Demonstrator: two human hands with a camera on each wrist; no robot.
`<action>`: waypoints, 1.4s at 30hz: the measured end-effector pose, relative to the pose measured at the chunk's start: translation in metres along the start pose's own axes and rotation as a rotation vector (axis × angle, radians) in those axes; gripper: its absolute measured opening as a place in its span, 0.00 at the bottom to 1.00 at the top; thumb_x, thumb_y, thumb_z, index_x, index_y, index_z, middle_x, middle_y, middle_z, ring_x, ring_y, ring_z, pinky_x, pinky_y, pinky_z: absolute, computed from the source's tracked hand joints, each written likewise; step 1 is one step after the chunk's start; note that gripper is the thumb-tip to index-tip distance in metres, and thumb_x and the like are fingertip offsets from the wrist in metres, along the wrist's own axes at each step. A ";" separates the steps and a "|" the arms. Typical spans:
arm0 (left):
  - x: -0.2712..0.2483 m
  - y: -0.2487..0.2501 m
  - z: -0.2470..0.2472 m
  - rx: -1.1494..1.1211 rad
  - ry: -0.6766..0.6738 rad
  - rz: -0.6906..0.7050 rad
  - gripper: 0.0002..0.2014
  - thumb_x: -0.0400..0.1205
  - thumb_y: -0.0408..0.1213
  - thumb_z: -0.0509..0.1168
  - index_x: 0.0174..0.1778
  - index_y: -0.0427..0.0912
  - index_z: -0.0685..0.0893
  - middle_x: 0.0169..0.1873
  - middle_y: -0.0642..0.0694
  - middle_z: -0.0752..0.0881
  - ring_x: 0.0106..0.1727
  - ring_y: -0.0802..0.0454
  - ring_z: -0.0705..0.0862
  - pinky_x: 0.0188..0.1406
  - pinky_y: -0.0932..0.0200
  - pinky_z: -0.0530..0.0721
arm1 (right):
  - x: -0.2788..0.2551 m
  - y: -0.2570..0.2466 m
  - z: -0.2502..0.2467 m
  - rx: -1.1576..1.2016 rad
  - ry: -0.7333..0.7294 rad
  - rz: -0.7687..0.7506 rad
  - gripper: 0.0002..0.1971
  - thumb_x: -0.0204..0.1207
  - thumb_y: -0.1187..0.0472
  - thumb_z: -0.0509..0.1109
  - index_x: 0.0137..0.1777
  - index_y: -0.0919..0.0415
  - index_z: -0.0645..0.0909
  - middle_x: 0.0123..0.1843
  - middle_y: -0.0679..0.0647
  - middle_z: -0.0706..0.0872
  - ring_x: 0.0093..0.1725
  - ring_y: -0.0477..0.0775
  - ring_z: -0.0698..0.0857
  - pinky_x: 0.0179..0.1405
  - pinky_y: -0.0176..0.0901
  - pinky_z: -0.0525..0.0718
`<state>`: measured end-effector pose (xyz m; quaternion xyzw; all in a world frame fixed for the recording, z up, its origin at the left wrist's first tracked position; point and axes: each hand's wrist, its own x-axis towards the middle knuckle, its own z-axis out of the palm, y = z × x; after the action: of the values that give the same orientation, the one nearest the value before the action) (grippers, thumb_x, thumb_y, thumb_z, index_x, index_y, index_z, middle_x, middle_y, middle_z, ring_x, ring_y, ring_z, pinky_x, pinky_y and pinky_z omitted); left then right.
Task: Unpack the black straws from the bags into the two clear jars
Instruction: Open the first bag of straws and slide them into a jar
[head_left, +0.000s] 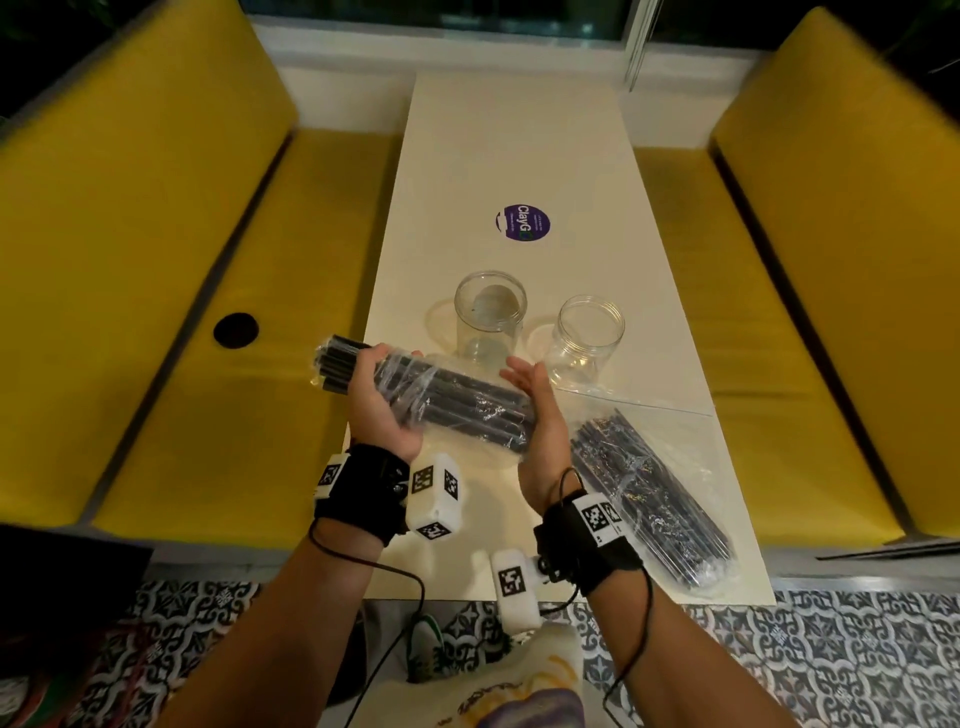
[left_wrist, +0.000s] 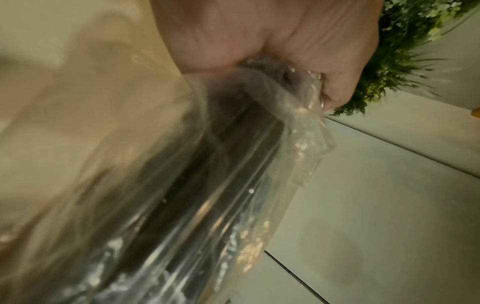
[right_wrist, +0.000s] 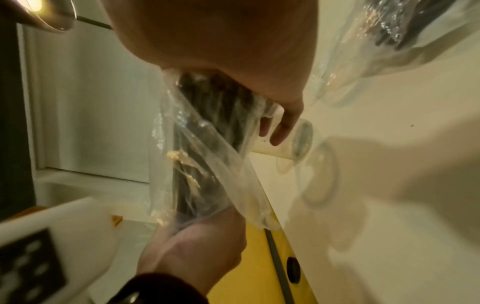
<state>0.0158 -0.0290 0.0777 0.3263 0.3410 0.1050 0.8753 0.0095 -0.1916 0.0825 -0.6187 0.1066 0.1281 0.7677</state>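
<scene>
The held bag of black straws (head_left: 447, 400) was up off the table (head_left: 519, 156), above its near left part, its long axis running from far left to near right. At the far-left end the black straw ends (head_left: 337, 364) poked past the left hand (head_left: 379, 410); that end reached out beyond the table's left edge, over the yellow bench seat (head_left: 234, 415). The left hand gripped the bag around its left part, fingers curled over the plastic. The right hand (head_left: 535, 415) stood with fingers straight and spread, its palm flat against the bag's near-right end.

Two clear jars stood upright just beyond the hands, mouths up: the taller jar (head_left: 490, 317) on the left, the shorter jar (head_left: 589, 338) just beside it on the right, apart from each other. A second bag of straws (head_left: 649, 493) lay flat near the table's right edge, pointing far left to near right too. Bare tabletop stretched past the jars, with a round purple sticker (head_left: 522, 222) on it.

The left wrist view showed crumpled plastic bunched in the left hand (left_wrist: 298, 45), blurred, with green plants (left_wrist: 405, 51) behind that the head view lacked. The right wrist view showed both hands on the bag (right_wrist: 207, 156), the left hand (right_wrist: 197, 246) below, and a lit lamp (right_wrist: 41, 12) in the corner.
</scene>
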 end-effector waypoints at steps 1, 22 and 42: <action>0.001 -0.001 -0.003 -0.025 0.019 -0.015 0.10 0.84 0.42 0.71 0.59 0.44 0.85 0.56 0.38 0.92 0.58 0.40 0.94 0.55 0.44 0.94 | 0.000 -0.001 0.000 -0.011 0.004 -0.060 0.30 0.82 0.33 0.59 0.78 0.49 0.76 0.77 0.53 0.81 0.70 0.59 0.86 0.70 0.64 0.86; -0.006 -0.021 -0.011 -0.017 -0.192 -0.280 0.31 0.86 0.55 0.71 0.79 0.36 0.82 0.73 0.33 0.88 0.75 0.34 0.86 0.79 0.38 0.82 | 0.015 -0.013 0.023 0.329 0.322 -0.316 0.08 0.75 0.77 0.78 0.52 0.70 0.88 0.45 0.60 0.91 0.45 0.58 0.88 0.44 0.46 0.89; 0.075 -0.036 0.087 1.311 -0.193 0.405 0.77 0.61 0.57 0.90 0.95 0.50 0.42 0.94 0.44 0.57 0.94 0.41 0.58 0.91 0.37 0.65 | 0.157 -0.146 -0.051 0.321 0.475 -0.466 0.14 0.70 0.79 0.75 0.36 0.58 0.87 0.35 0.54 0.87 0.38 0.55 0.85 0.36 0.44 0.87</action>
<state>0.1279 -0.0700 0.0630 0.8532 0.1869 0.0091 0.4869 0.2056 -0.2606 0.1557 -0.5104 0.1570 -0.2157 0.8175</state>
